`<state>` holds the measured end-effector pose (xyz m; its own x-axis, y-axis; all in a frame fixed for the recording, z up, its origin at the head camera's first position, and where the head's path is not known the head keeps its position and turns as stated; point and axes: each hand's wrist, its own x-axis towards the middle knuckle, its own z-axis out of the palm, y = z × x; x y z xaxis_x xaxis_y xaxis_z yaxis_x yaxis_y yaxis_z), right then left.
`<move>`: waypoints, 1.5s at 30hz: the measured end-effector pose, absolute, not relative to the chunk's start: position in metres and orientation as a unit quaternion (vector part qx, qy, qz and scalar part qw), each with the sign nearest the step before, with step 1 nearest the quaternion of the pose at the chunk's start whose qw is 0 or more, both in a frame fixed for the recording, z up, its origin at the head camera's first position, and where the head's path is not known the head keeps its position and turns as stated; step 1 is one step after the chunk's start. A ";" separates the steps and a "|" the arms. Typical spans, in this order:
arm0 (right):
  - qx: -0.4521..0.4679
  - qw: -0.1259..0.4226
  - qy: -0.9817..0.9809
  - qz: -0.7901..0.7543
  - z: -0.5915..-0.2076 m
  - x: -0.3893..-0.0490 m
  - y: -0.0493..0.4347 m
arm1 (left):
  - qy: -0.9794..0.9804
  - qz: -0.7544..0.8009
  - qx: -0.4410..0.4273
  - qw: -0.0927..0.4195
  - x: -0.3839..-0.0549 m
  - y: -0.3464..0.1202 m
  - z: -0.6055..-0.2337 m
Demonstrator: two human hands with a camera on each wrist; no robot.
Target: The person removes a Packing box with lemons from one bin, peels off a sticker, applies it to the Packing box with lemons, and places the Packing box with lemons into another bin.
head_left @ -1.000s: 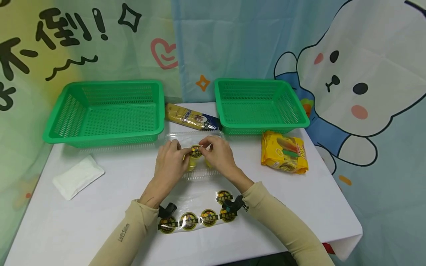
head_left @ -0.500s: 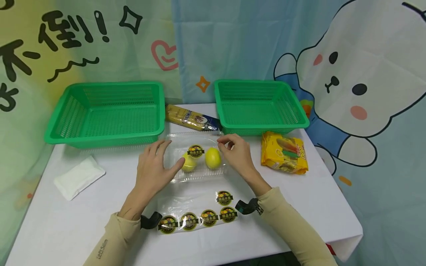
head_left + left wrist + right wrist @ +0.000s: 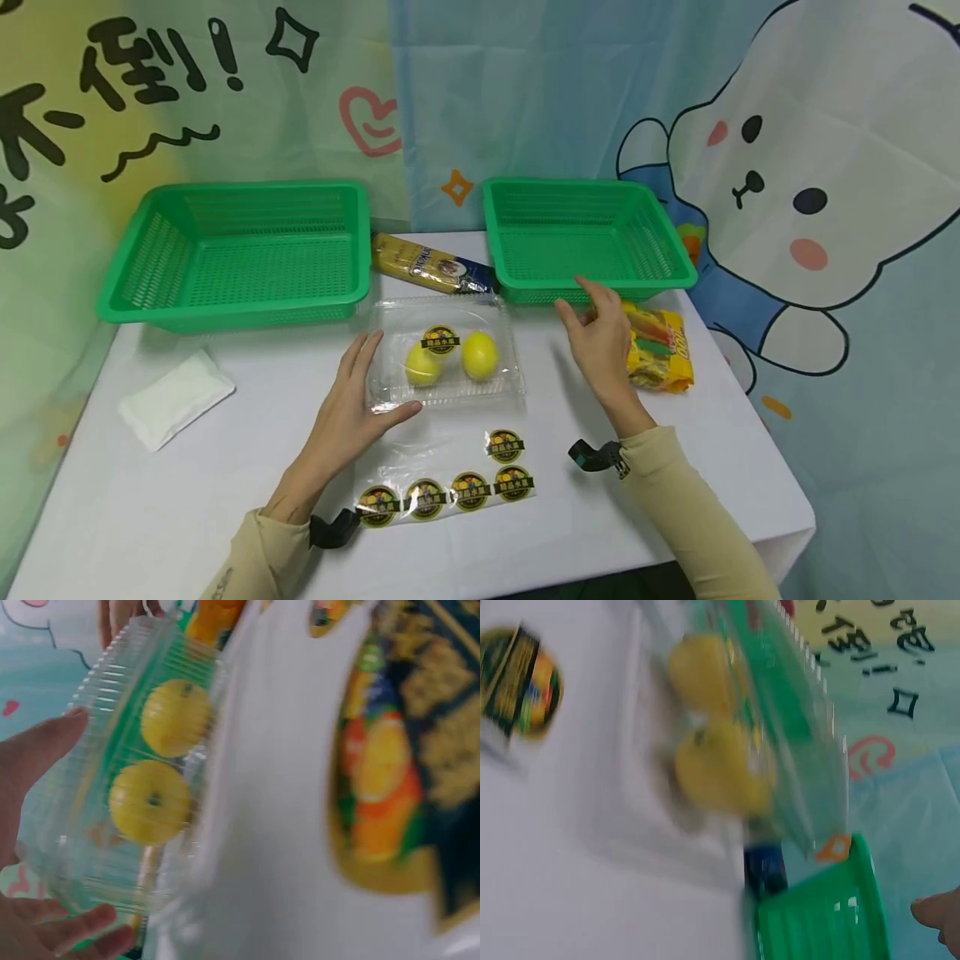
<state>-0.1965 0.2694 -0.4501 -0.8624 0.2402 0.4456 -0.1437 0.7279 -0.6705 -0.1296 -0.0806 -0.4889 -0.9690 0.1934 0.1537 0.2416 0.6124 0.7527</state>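
Observation:
A clear plastic clamshell box (image 3: 397,317) lies mid-table with two lemons (image 3: 480,357) inside. On its lid is a round black-and-gold sticker (image 3: 440,340). Beside the box's left edge is my left hand (image 3: 348,412), thumb and fingers spread. In the left wrist view its fingers (image 3: 75,930) and thumb are around the box's end; whether they touch it I cannot tell. To the right of the box, apart from it, hovers my right hand (image 3: 603,346), loosely spread and holding nothing. It partly covers a yellow snack packet (image 3: 667,354).
A transparent sticker sheet (image 3: 442,454) with several stickers lies in front of the box. Two green baskets (image 3: 232,315) (image 3: 592,283) stand at the back, with a gold-and-blue pasta packet (image 3: 427,265) between them. A white packet (image 3: 176,400) lies at left.
Both hands were together over the sticker on the lid and then drew apart. The right hand moved right toward the yellow packet; the left moved to the box's left edge.

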 end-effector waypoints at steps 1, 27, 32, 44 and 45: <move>-0.032 0.260 -0.895 0.360 -0.451 -0.198 0.274 | -0.896 -0.426 -0.120 0.034 -0.129 -0.081 -0.490; -0.052 0.197 -0.936 0.287 -0.456 -0.221 0.316 | -0.830 -0.481 -0.159 0.235 -0.131 -0.082 -0.505; -0.059 0.193 -0.938 0.281 -0.457 -0.222 0.316 | -0.815 -0.489 -0.156 0.269 -0.132 -0.081 -0.506; -0.067 0.214 -0.937 0.269 -0.457 -0.224 0.317 | -0.801 -0.512 -0.147 0.272 -0.130 -0.081 -0.494; -0.069 0.215 -0.936 0.271 -0.457 -0.224 0.317 | -0.802 -0.512 -0.147 0.272 -0.130 -0.081 -0.494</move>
<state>-0.2237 0.3165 -0.4568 -0.8984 0.2445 0.3647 0.0121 0.8441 -0.5360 -0.1299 -0.0805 -0.4938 -0.8087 -0.0433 0.5867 0.5139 0.4333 0.7404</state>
